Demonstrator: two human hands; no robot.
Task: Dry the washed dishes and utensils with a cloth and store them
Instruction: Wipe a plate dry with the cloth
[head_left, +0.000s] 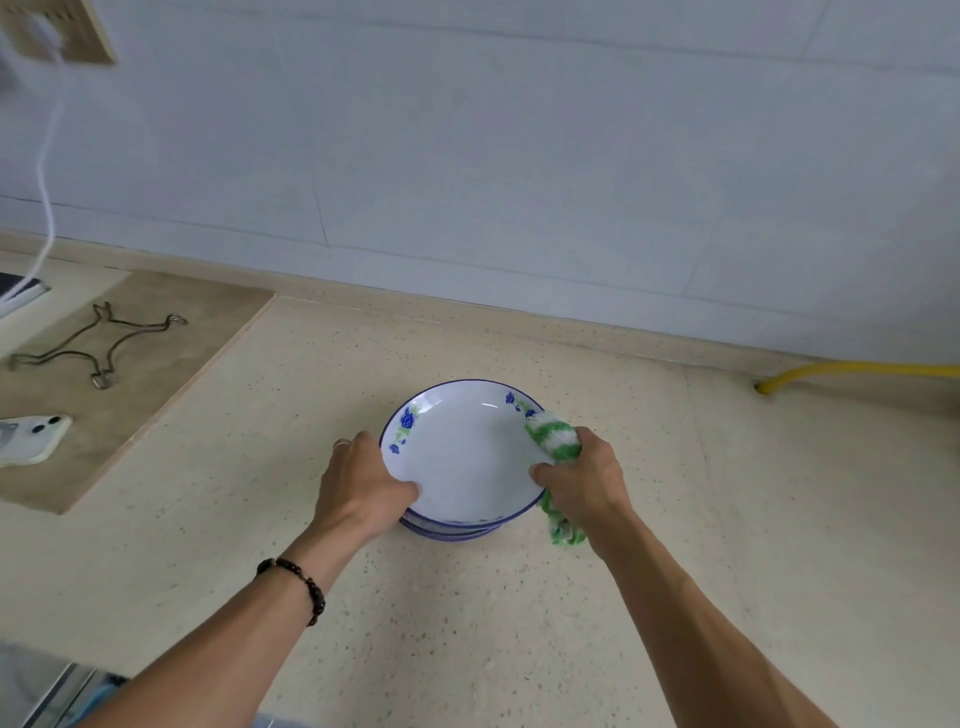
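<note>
Plate (462, 452), top of stack: our left hand (363, 483) grips its rim; right hand (587, 478) clutches the green-white cloth (553, 439) against it.

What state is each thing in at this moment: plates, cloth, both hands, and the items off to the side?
Top plate: upright, tilted, held over the stack.
Stacked plates: nested on the counter, mostly hidden.
Cloth: bunched, pressed on the top plate's right rim.
Left hand: grip closed on the top plate's left rim.
Right hand: grip closed on the cloth.
Phone: lying camera side up.
Wire trivet: lying flat, unused.
</note>
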